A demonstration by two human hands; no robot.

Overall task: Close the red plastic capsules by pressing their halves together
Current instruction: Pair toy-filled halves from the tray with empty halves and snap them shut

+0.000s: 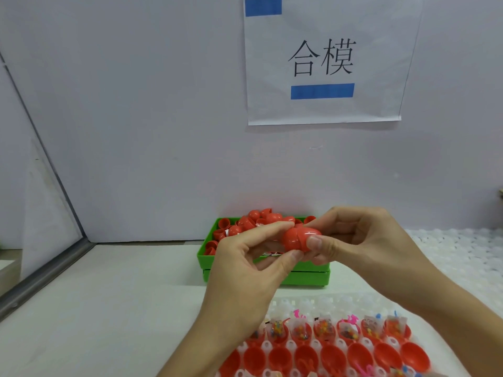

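Note:
A red plastic capsule is held in the air above the green bin, gripped from both ends. My left hand pinches its left half between thumb and fingers. My right hand pinches its right half, thumb on the front. The two halves meet at a seam in the middle. Near the bottom edge, a white holder tray carries several open red capsule halves, the far row filled with small toys and packets.
A green bin heaped with loose red capsule halves stands against the back wall. At the right lies a bumpy white tray. A paper sign hangs on the wall. A metal rail borders the table's left side.

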